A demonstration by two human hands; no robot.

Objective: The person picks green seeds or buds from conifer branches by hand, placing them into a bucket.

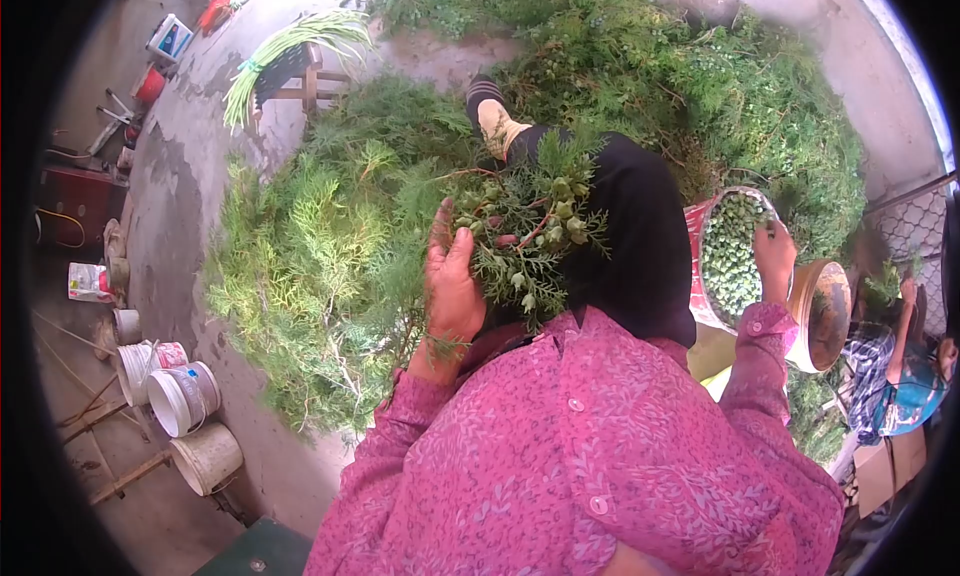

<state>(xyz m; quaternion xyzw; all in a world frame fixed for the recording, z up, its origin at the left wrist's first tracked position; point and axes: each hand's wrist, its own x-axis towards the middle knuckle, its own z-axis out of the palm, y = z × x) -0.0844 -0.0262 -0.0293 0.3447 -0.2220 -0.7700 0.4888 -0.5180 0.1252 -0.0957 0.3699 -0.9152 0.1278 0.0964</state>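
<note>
A leafy green sprig with pale green cones [525,231] lies over my lap, with my left hand [455,286] wrapped against its left side, fingers partly hidden by the foliage. My right hand [774,256] is over the right edge of a red and white bucket [697,246], fingers pressed together; whatever they hold is too small to make out. Small green cones [733,251] fill that bucket. A tan bucket [822,316] stands just right of my right hand.
Cut evergreen branches [310,266] cover the floor left and ahead. Long green stems [300,51] lie on a small stool. White buckets [185,398] stand at the left. Another person [885,361] sits at the far right beside a cardboard box [890,468].
</note>
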